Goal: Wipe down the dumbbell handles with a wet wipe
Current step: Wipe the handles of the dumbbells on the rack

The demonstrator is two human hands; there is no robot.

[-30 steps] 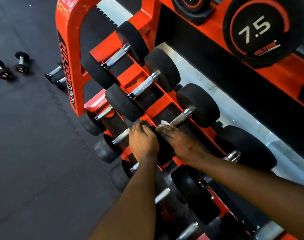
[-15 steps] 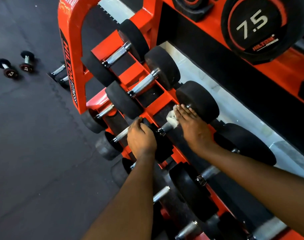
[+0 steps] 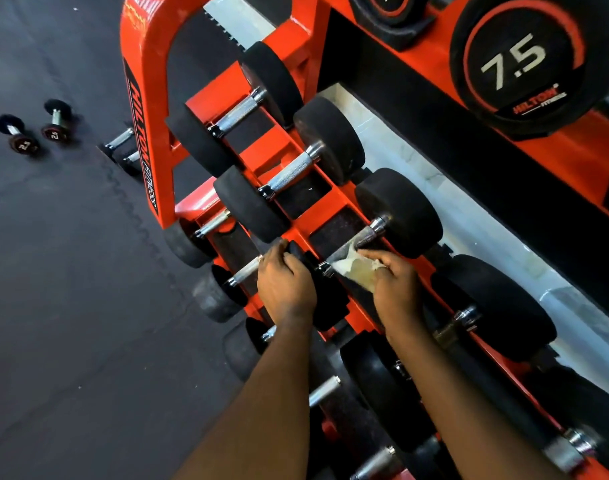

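Head view: my right hand pinches the wet wipe on the dumbbell handle, which angles up-right from my left hand, curled over its near head.

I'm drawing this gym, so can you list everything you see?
rack: one, orange, centre
racked dumbbells: several, black heads and silver handles, on the rack's tiers
7.5 dumbbell: one, black with a red ring, top right shelf
floor dumbbells: two small, black, far left
floor: dark grey, left side
wet wipe: one, whitish, on a middle-tier handle
left hand: fingers curled over that dumbbell's near black head
right hand: pinches the wet wipe
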